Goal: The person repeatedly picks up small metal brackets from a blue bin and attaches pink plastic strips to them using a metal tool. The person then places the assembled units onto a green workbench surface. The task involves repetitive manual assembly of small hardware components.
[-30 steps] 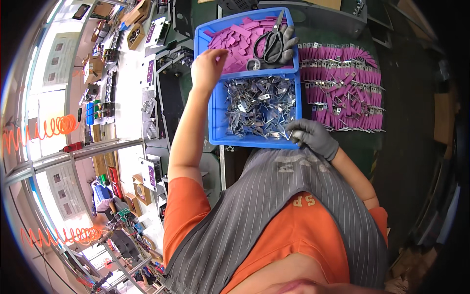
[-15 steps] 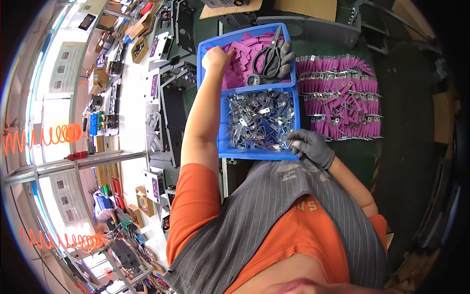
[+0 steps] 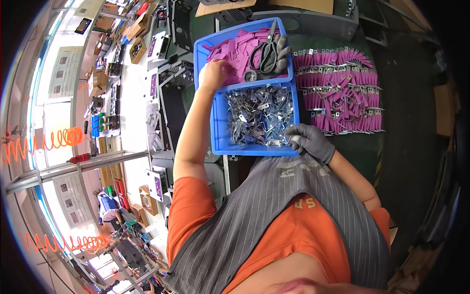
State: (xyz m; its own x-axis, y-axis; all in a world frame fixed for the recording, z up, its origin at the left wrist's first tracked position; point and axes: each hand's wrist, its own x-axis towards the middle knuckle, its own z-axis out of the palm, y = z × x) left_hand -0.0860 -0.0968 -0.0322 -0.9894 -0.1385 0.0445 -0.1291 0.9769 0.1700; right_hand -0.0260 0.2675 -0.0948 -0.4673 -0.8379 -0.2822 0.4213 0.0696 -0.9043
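Observation:
A blue bin (image 3: 218, 143) has two compartments. The far one holds purple sleeves (image 3: 234, 51), black scissors (image 3: 265, 54) and a spare grey glove (image 3: 283, 48). The near one holds several small metal brackets (image 3: 256, 117). My bare left hand (image 3: 213, 74) rests in the purple sleeves with its fingers curled down; what it grips is hidden. My right hand (image 3: 309, 142), in a grey glove, sits at the bin's near right corner and pinches a small metal bracket at its fingertips.
Rows of finished brackets with purple sleeves (image 3: 342, 93) lie on the dark green mat right of the bin. A grey machine housing (image 3: 313, 22) stands behind it. To the left are workbenches with cartons and parts (image 3: 147, 73), and orange coiled hoses (image 3: 54, 142).
My left hand has stayed in the purple sleeves, shifting slightly among them. My right hand has stayed at the bin's near right corner. The view has shifted a little.

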